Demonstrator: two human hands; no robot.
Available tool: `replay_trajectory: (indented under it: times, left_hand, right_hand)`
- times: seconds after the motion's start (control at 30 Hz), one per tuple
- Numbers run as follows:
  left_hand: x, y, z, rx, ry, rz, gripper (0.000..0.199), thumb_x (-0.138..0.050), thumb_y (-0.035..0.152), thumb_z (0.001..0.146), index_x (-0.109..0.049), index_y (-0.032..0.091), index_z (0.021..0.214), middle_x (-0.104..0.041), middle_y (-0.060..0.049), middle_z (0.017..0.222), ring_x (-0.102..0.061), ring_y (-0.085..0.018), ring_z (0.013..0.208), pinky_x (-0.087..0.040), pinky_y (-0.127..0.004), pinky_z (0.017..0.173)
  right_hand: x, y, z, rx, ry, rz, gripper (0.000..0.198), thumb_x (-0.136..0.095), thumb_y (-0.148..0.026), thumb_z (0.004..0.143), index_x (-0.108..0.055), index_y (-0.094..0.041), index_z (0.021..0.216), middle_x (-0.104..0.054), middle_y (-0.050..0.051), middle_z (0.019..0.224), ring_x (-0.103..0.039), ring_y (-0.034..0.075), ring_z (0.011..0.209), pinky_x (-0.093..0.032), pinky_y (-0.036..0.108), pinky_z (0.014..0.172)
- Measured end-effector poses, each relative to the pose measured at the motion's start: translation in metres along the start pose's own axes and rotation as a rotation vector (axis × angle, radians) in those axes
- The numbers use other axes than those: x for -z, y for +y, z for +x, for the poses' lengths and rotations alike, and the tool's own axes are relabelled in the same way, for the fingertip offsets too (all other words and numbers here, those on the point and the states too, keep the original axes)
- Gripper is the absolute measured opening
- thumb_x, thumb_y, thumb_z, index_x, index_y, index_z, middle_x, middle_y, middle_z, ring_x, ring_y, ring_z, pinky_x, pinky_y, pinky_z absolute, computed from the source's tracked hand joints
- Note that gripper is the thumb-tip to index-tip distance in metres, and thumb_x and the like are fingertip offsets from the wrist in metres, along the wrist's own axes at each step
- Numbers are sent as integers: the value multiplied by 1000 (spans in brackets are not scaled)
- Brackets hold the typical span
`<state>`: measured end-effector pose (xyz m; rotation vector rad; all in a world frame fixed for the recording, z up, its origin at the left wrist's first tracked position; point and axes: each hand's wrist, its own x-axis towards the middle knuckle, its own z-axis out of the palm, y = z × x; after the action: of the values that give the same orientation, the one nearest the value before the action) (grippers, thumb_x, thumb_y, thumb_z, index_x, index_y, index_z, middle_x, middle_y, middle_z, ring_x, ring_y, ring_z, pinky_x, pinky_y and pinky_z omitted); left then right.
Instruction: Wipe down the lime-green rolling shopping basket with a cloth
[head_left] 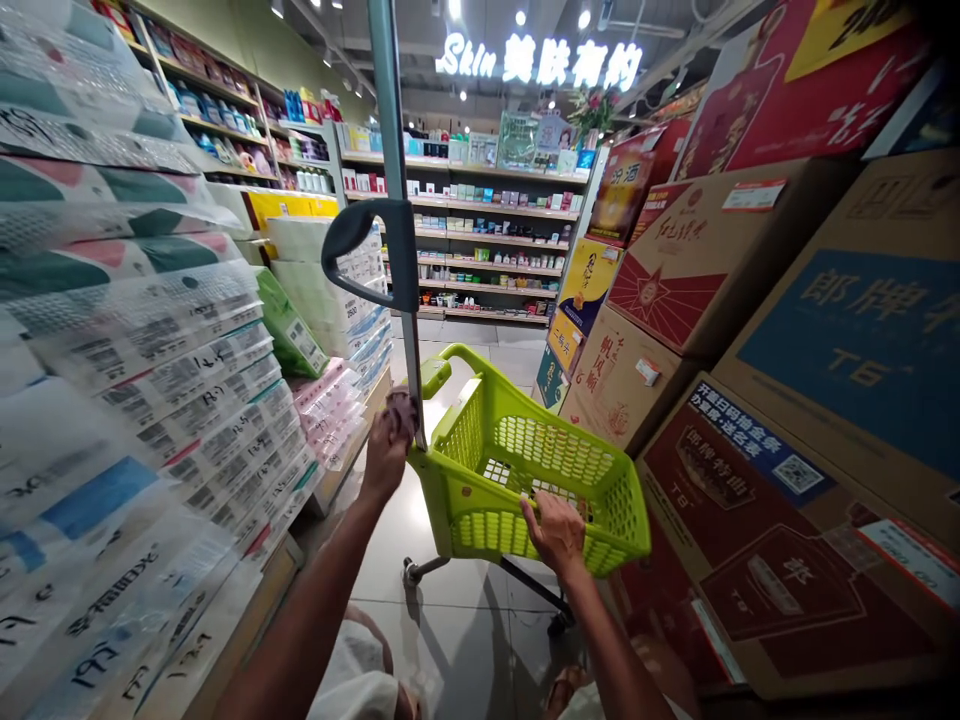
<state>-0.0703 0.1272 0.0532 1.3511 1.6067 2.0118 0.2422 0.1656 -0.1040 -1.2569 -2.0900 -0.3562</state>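
A lime-green shopping cart [472,520] with a perforated basket stands on wheels in front of me. From its left end rises a grey metal pole [413,360], which carries a dark grey loop handle [409,255]. My left hand [384,462] is closed on a crumpled greyish-pink cloth [401,410], pressed against the lower part of the pole. With fingers curled over the near rim of the basket, my right hand [559,530] grips the cart. Its fingertips are partly hidden inside the basket.
Stacked tissue packs [217,400] line the left side. Tall piles of cardboard boxes [750,540] crowd the right, close to the basket. Shelves of small products [472,225] stand ahead under a lit sign [540,60]. Tiled floor [480,620] runs beneath the cart.
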Motion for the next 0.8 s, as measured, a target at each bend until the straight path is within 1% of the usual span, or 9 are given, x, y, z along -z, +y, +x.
replay_trajectory:
  times: [0.1, 0.23, 0.3, 0.33, 0.4, 0.53, 0.6, 0.7, 0.8]
  left_hand:
    - [-4, 12, -11, -153, 90, 197, 24, -66, 43, 91, -72, 20, 96, -56, -7, 100, -59, -23, 98, -54, -39, 94]
    - [-29, 62, 31, -333, 241, 249, 34, -57, 51, 99, -68, 20, 109, -52, -10, 109, -55, -25, 110, -49, -44, 105]
    - [-40, 76, 48, -383, 282, 269, 40, -52, 54, 101, -65, 19, 114, -52, -11, 116, -54, -26, 117, -46, -45, 109]
    - [-43, 77, 50, -387, 290, 290, 42, -52, 56, 101, -64, 18, 116, -53, -12, 118, -53, -27, 119, -46, -46, 110]
    - [-45, 64, 36, -344, 285, 360, 46, -54, 59, 99, -63, 18, 117, -54, -13, 119, -54, -29, 119, -47, -46, 107]
    - [-35, 8, -25, -158, 232, 587, 42, -53, 53, 99, -66, 16, 113, -58, -15, 110, -57, -32, 110, -49, -49, 100]
    - [-30, -10, -45, -94, 198, 719, 38, -55, 50, 98, -68, 16, 107, -59, -16, 107, -57, -34, 110, -48, -51, 101]
    - [-28, -6, -37, -100, 167, 820, 38, -56, 50, 97, -70, 15, 103, -58, -18, 110, -56, -37, 111, -46, -54, 101]
    - [-32, 25, 10, -215, 211, 742, 45, -57, 56, 96, -69, 15, 107, -57, -18, 111, -55, -37, 112, -45, -56, 102]
  right_hand:
    - [-1, 6, -3, 2, 6, 5, 49, -37, -51, 109, -60, -22, 77, -67, 5, 77, -57, 20, 76, -31, 32, 76]
    - [-1, 8, -3, -2, 14, 19, 48, -38, -50, 109, -62, -22, 78, -69, 5, 80, -58, 21, 80, -31, 32, 80]
    - [-1, 7, -4, -14, 19, 13, 48, -38, -51, 109, -61, -22, 78, -68, 5, 78, -57, 21, 81, -31, 32, 80]
    - [-1, 7, -4, -22, 22, 6, 48, -39, -51, 109, -61, -22, 77, -67, 5, 77, -57, 21, 80, -31, 32, 80]
    - [-2, 6, -4, -29, 36, -7, 48, -39, -51, 108, -59, -23, 75, -66, 4, 74, -56, 21, 79, -30, 32, 80]
    - [-2, 2, -6, -40, 51, -18, 48, -38, -52, 108, -58, -23, 75, -65, 4, 74, -55, 22, 78, -30, 33, 80]
    - [-1, 0, -7, -47, 50, -14, 47, -38, -51, 109, -57, -23, 75, -65, 4, 74, -55, 22, 80, -31, 33, 81]
    - [1, -5, -6, -40, 66, -10, 46, -38, -50, 109, -56, -23, 76, -64, 4, 74, -55, 22, 80, -31, 33, 81]
    - [0, -9, -3, -21, 80, -9, 44, -40, -49, 109, -57, -23, 78, -65, 4, 77, -55, 22, 81, -31, 33, 81]
